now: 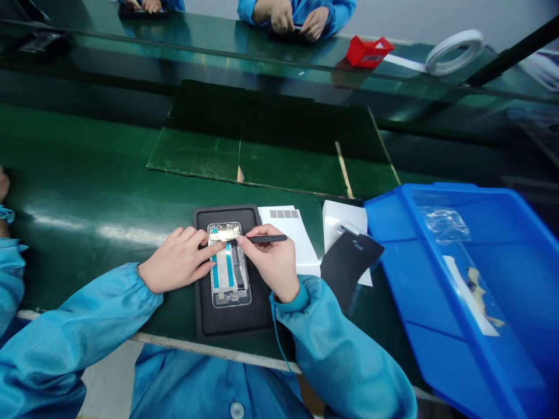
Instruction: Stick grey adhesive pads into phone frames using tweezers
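Observation:
An opened smartphone [230, 273] lies face down on a black padded tray [231, 323], its circuit board at the top and blue strips along the middle showing. My left hand [179, 260] rests from the left with fingers stretched out, fingertips on the phone's left side and upper part. Nothing is gripped in it. My right hand [275, 259] pinches a slim black stick-like tool [268, 238] whose working end points at the lower edge of the circuit board. That tip is partly hidden by the fingers, so its exact shape and contact cannot be made out.
White sheets [290, 235] and a dark flexible sheet [349, 262] lie right of the tray. A large blue bin [419, 279] with plastic scraps stands further right. Behind is a green board [279, 169]. Co-workers' hands [297, 20], a red box [369, 51] and a tape roll [454, 52] appear beyond.

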A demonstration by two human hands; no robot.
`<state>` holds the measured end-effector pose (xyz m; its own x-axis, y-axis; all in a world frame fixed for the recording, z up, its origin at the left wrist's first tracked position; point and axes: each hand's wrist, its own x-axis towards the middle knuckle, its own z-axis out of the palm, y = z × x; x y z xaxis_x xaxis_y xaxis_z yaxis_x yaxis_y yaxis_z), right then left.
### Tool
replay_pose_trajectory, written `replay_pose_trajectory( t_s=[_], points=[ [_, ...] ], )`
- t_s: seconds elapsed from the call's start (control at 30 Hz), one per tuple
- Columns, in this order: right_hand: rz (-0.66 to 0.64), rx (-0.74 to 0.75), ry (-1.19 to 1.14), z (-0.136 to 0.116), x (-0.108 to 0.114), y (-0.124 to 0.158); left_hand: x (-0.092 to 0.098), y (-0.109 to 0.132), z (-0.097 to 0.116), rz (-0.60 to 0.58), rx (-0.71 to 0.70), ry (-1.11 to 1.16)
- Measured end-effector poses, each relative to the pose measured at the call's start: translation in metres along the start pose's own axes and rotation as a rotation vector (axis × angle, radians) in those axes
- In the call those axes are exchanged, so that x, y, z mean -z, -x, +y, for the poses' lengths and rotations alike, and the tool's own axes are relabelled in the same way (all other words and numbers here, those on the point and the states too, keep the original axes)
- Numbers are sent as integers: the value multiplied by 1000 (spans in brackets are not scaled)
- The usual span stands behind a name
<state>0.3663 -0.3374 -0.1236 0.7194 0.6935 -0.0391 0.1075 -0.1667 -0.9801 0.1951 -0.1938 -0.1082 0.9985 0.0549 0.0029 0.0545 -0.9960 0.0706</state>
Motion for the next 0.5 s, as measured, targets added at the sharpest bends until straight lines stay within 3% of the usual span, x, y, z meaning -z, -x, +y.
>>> replay_pose_trajectory(
  t_s=[0.3, 0.5],
  points=[
    [-91, 83, 8, 2, 2, -1, -12, 10, -4, 213, -52, 154],
    [-140, 119, -25, 0, -1, -2, -14, 11, -1, 227, -40, 161]
  ],
)
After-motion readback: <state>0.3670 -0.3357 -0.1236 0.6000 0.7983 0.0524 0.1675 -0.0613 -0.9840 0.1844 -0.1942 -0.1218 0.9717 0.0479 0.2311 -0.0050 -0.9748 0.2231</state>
